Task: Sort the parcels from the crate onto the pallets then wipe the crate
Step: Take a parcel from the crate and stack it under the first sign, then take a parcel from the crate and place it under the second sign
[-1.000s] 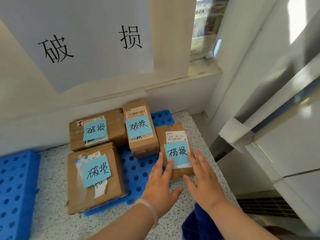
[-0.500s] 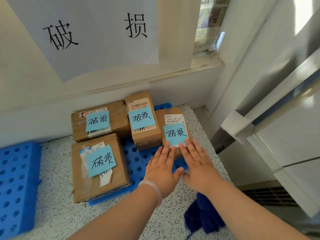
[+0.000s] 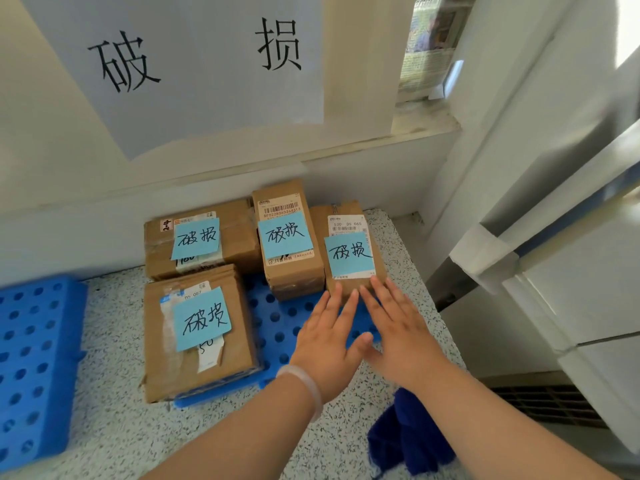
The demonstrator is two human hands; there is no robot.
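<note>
Flat, released left hand [image 3: 325, 341] and right hand [image 3: 398, 337], straight fingertips [image 3: 337, 293] touching near edge of small brown cardboard parcel with blue note [image 3: 348, 251], rightmost on blue perforated plastic pallet [image 3: 280, 327].

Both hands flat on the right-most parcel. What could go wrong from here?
1. Left hand and right hand only press flat fingers on the near end of the right-most parcel, no grip: a push could skew it into the middle parcel beside it.
2. It sits at the right margin of the blue pallet; it may slip onto the speckled surface.
3. The fingers are close to its blue note, which could peel.
</note>
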